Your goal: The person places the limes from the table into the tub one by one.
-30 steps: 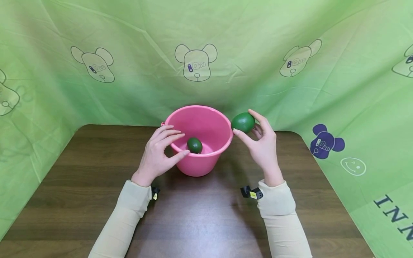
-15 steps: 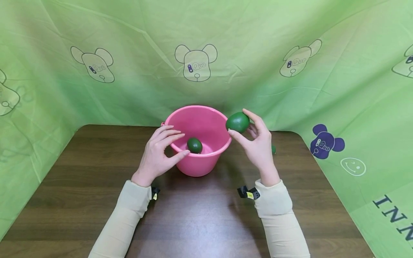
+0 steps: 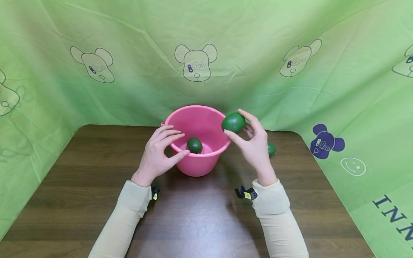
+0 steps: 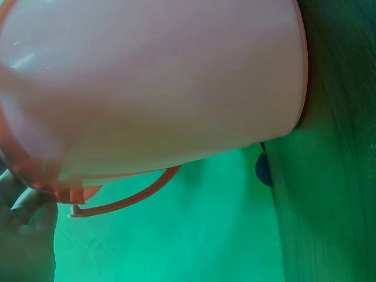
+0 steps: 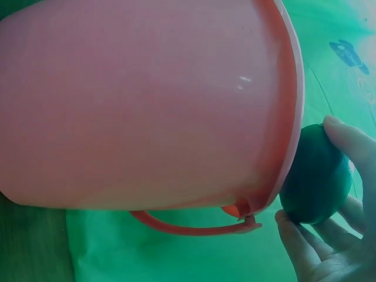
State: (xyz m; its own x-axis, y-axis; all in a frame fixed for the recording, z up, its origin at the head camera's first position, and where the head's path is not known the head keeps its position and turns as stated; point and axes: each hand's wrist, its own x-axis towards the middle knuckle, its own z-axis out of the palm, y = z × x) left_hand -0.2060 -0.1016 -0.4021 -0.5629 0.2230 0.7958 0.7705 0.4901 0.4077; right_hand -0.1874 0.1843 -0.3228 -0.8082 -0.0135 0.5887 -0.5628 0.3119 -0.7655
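Note:
In the head view a pink bucket (image 3: 196, 166) stands upright on the table. My left hand (image 3: 156, 156) holds its left rim, fingers over the edge and thumb on the near rim. A dark green avocado-like fruit (image 3: 194, 145) lies inside the bucket. My right hand (image 3: 255, 143) pinches a larger green avocado-like fruit (image 3: 233, 122) between thumb and fingers, level with the bucket's right rim. The right wrist view shows this held fruit (image 5: 317, 176) beside the rim. Another green fruit (image 3: 271, 149) on the table is partly hidden behind my right hand.
The brown wooden table (image 3: 80, 200) runs up to a green cloth backdrop (image 3: 245, 71) printed with bear heads. In the left wrist view, the bucket's handle (image 4: 129, 198) hangs down along its far side.
My right hand has moved left with the fruit, bringing it over the bucket's right rim. The fruit on the table has come into view behind it. My left hand has stayed put.

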